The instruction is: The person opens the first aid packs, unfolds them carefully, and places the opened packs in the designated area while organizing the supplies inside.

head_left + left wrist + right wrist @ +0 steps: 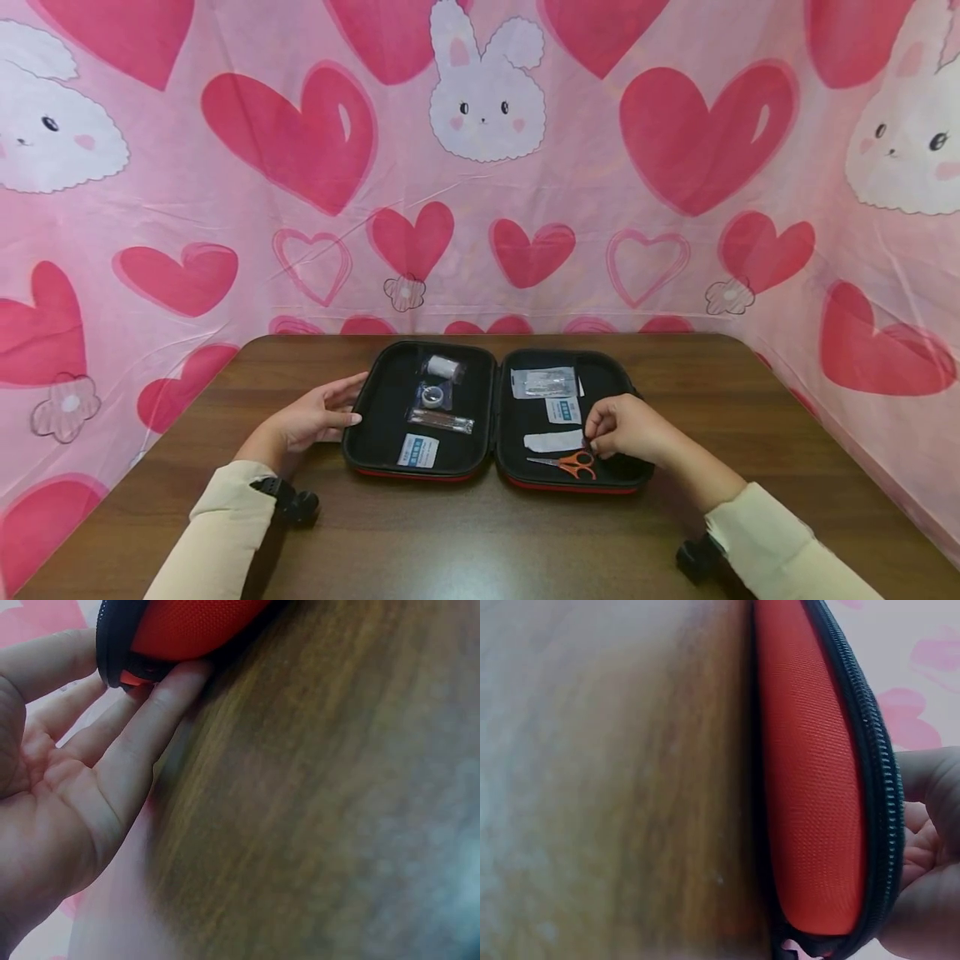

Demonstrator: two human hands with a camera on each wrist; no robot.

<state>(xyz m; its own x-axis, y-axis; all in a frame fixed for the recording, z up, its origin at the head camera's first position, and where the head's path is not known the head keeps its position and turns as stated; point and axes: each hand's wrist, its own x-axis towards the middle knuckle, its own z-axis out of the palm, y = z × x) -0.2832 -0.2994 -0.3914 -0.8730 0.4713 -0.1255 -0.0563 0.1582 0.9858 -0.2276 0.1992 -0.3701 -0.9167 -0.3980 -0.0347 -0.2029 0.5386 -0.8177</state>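
Note:
An open first-aid case, black inside and red outside, lies flat on the table. My left hand holds its left rim, thumb on the edge; in the left wrist view, fingers reach beneath the red shell. Over the right half, my right hand has curled fingers and pinches the right end of a flat white strip. Just below lie orange-handled scissors, close to the fingertips. The right wrist view shows mainly the case's red side and zipper, which hide the fingertips.
The left half holds a wrapped white roll, a tape roll, a clear packet and a blue-white packet. Another clear packet and blue-white packet lie in the right half. A patterned cloth hangs behind the table.

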